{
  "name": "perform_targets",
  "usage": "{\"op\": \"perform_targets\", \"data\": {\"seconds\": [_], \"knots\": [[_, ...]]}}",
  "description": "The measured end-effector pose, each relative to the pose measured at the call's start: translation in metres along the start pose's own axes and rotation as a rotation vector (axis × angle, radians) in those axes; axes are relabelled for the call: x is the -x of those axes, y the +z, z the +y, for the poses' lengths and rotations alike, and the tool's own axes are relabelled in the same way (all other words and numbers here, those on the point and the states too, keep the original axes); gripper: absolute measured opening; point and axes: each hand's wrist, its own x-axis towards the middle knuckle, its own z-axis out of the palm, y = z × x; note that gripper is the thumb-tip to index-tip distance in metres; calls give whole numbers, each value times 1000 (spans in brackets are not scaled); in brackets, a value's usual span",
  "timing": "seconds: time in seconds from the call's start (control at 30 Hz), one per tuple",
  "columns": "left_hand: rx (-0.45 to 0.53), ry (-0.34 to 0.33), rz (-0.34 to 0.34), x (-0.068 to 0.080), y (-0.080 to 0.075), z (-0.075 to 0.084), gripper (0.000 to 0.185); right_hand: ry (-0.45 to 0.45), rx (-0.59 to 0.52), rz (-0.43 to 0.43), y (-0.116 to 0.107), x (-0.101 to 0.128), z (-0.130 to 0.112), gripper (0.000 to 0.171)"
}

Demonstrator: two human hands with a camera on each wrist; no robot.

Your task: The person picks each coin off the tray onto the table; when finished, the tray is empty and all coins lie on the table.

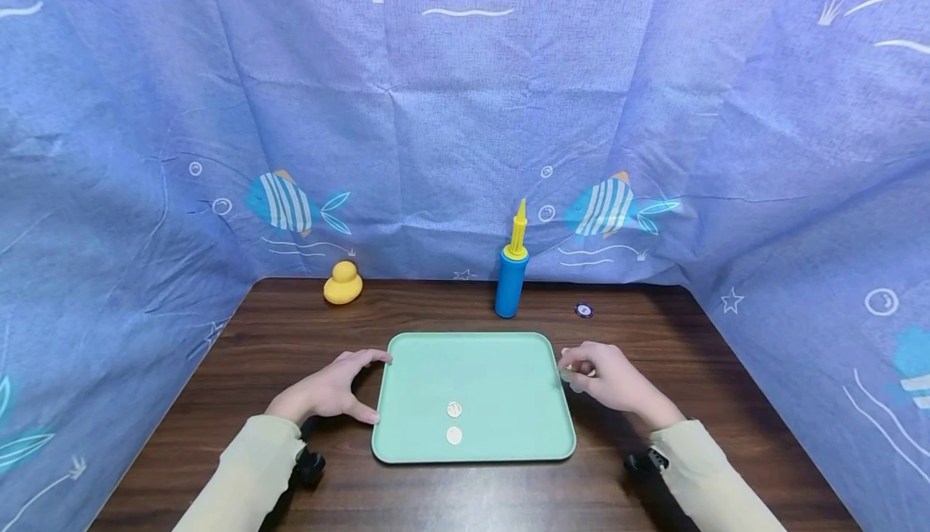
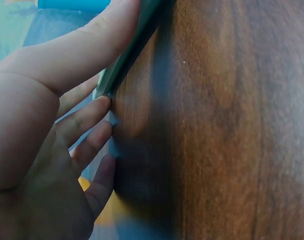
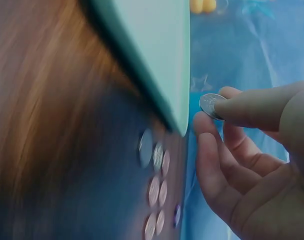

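Observation:
A mint-green tray (image 1: 501, 387) lies on the dark wooden table. Two silver coins, one (image 1: 454, 409) just behind the other (image 1: 454, 435), rest on it left of centre. My left hand (image 1: 330, 387) is at the tray's left rim, thumb and fingers spread and touching the edge. Beside the right rim, my right hand (image 1: 603, 374) pinches a silver coin (image 3: 209, 106) between thumb and fingertip, above the table. Several more coins (image 3: 153, 191) lie on the table by the tray's right side in the right wrist view; the right hand mostly hides them in the head view.
At the back left sits a yellow rubber duck (image 1: 343, 283). A blue hand pump (image 1: 511, 278) with a yellow nozzle stands upright behind the tray. Farther right lies a dark-rimmed poker chip (image 1: 584, 310). Blue fish-print cloth (image 1: 450, 152) walls in the back and sides.

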Motion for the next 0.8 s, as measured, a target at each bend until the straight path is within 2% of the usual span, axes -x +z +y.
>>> {"op": "perform_targets", "data": {"seconds": [0.27,0.57,0.8], "knots": [[3,-15,0,0,0,1,95,105,47,36,-8,17,25,14],[0,-19,0,0,0,1,94,125,25,9,-6,29,40,14],[-7,-17,-1,-1,1,0,95,168,81,21,-2,30,44,20]]}}
